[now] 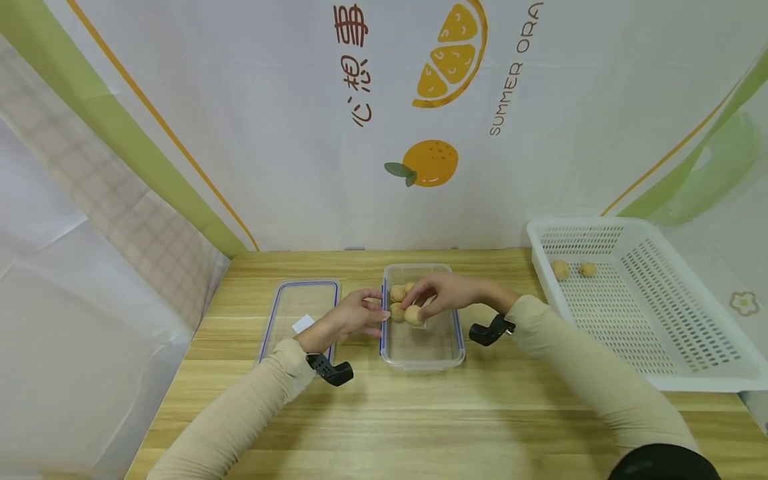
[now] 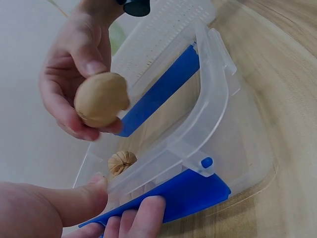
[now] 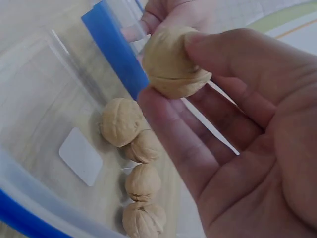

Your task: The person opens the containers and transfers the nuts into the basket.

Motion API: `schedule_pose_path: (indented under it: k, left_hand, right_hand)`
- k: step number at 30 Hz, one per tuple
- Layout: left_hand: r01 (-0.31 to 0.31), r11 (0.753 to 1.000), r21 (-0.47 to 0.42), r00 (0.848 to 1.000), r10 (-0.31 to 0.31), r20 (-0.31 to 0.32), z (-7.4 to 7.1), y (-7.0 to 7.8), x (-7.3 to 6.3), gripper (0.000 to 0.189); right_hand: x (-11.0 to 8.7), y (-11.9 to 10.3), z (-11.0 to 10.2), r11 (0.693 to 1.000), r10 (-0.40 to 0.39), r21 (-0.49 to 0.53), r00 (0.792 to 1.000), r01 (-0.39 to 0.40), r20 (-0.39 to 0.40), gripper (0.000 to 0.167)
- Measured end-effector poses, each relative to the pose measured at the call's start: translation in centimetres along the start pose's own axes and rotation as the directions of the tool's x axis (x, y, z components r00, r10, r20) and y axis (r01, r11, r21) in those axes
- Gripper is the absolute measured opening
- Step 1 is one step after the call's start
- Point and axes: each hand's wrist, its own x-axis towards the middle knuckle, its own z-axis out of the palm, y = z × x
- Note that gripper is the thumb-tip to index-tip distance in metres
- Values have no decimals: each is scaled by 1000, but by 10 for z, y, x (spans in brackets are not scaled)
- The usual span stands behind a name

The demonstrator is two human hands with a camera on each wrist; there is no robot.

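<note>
A walnut point(image 3: 176, 62) is pinched between the thumb and fingers of my right hand point(image 1: 447, 292), held above a clear plastic box point(image 1: 420, 363). Several other walnuts point(image 3: 143, 182) lie along one side of the box floor, beside a small white card point(image 3: 80, 157). At the box's left side, my left hand point(image 1: 355, 313) holds the wall by its blue latch flap point(image 2: 198, 193), thumb over the rim and fingers against the flap. The box stands uncovered, its blue flaps hanging down.
Left of the box lies a clear lid point(image 1: 273, 327) with a blue seal and a white slip point(image 1: 303, 324) on it. A white slotted basket point(image 1: 636, 307) stands at the right, holding two walnuts point(image 1: 560, 269) in its far left corner. A printed cloth point(image 1: 288, 133) hangs behind the wooden table point(image 1: 384, 433).
</note>
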Motion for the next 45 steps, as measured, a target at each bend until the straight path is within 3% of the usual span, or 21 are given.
schedule_pose_path:
  k: [8,22,29,45]
  left_hand:
    - [-6,1000,-4,1000,6,4,-1,-1,2,52]
    - [-3,1000,-20,1000,3,2,-2,-1,3,53]
    - [4,1000,-22,1000,-4,-1,-1,-1,2,53]
    - [5,1000,-11,1000,-5,-11,1,-1,1,52]
  right_hand:
    - [-12,-1,-10,997,-44,51,993,50,-111,39]
    - [-49,-10,-35,988,-11,142,959,54,-284,41]
    - [-71,-12,-48,981,-6,180,942,70,-335,41]
    - [-131,-9,-77,991,49,131,840,26,-540,39]
